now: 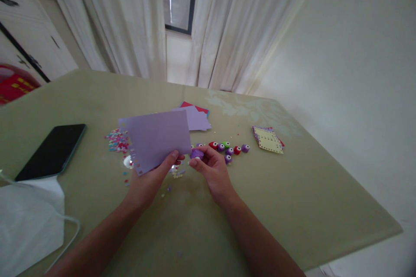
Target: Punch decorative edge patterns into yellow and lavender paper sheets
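My left hand (162, 172) is closed on a sheet of lilac paper (159, 138), thumb on top, holding it tilted above the table. Small punched holes run down the sheet's left edge. In my right hand (212, 169), thumb and fingers grip a small purple paper punch (196, 154) at the sheet's right edge. Whether the paper sits inside its slot I cannot tell. Just beyond that hand lie several small punches with eye-like white spots, among them a red one (237, 150) and a purple one (245, 148).
Colourful paper confetti (118, 140) is heaped at the left, with loose bits nearer me. More lilac sheets (196, 120) lie behind, over red paper. Punched cards (268, 139) are stacked at the right. A phone (53, 151) and a white face mask (32, 220) lie on the left.
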A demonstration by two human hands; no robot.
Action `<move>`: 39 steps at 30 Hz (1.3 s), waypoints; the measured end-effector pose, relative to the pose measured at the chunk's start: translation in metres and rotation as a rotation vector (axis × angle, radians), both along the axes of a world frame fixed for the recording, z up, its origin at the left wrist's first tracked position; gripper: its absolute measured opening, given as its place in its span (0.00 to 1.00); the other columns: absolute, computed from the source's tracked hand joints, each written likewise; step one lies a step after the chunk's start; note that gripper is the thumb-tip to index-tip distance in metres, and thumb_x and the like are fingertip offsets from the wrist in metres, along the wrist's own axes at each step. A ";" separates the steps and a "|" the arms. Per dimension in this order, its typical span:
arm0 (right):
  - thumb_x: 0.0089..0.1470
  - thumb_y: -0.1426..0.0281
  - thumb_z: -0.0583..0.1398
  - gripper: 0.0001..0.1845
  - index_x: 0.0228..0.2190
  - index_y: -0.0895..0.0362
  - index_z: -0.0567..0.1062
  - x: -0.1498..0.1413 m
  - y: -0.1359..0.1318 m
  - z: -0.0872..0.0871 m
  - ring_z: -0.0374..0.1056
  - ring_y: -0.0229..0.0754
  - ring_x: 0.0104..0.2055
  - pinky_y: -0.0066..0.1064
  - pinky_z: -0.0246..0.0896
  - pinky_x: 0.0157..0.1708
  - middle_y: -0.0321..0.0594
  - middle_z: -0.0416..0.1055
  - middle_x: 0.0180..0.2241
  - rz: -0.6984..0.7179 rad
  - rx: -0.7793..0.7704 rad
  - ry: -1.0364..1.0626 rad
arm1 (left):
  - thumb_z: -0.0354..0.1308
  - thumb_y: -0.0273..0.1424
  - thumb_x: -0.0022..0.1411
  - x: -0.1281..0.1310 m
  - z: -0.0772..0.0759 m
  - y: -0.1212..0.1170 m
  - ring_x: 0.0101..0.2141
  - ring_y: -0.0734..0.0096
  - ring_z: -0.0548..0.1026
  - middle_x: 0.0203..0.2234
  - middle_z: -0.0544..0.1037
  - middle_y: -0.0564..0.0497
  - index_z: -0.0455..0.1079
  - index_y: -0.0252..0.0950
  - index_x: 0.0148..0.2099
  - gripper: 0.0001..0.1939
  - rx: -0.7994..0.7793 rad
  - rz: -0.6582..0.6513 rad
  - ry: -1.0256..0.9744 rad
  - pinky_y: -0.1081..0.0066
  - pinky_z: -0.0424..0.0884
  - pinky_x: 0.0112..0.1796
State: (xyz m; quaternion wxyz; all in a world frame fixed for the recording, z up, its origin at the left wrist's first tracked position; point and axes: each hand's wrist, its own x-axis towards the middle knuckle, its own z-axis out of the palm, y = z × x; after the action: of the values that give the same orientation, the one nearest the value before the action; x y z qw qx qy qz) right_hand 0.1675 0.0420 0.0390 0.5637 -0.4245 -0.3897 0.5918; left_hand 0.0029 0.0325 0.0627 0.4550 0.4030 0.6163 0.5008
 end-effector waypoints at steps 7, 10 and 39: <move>0.36 0.64 0.80 0.21 0.33 0.54 0.81 0.000 -0.001 0.001 0.70 0.39 0.31 0.31 0.69 0.36 0.33 0.76 0.29 0.026 -0.008 0.003 | 0.68 0.44 0.53 0.000 0.002 -0.001 0.35 0.52 0.87 0.31 0.88 0.48 0.82 0.40 0.34 0.13 0.003 -0.012 -0.014 0.60 0.85 0.41; 0.36 0.64 0.80 0.21 0.33 0.54 0.81 -0.001 -0.001 0.002 0.70 0.38 0.31 0.31 0.69 0.36 0.34 0.77 0.29 0.014 -0.005 0.008 | 0.68 0.43 0.54 0.001 0.002 -0.002 0.35 0.52 0.87 0.30 0.88 0.48 0.82 0.40 0.34 0.12 0.014 -0.023 -0.017 0.60 0.85 0.41; 0.32 0.65 0.80 0.24 0.32 0.54 0.80 -0.004 0.000 0.001 0.70 0.38 0.30 0.30 0.69 0.33 0.33 0.76 0.28 -0.017 -0.027 0.037 | 0.71 0.40 0.53 0.001 -0.008 0.000 0.39 0.50 0.88 0.35 0.89 0.49 0.82 0.41 0.40 0.13 0.071 -0.056 -0.010 0.56 0.85 0.45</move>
State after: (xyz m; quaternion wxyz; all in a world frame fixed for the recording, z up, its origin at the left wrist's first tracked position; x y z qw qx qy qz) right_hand 0.1632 0.0422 0.0402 0.5700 -0.4245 -0.3673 0.5999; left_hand 0.0041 0.0322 0.0545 0.4573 0.4337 0.5843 0.5113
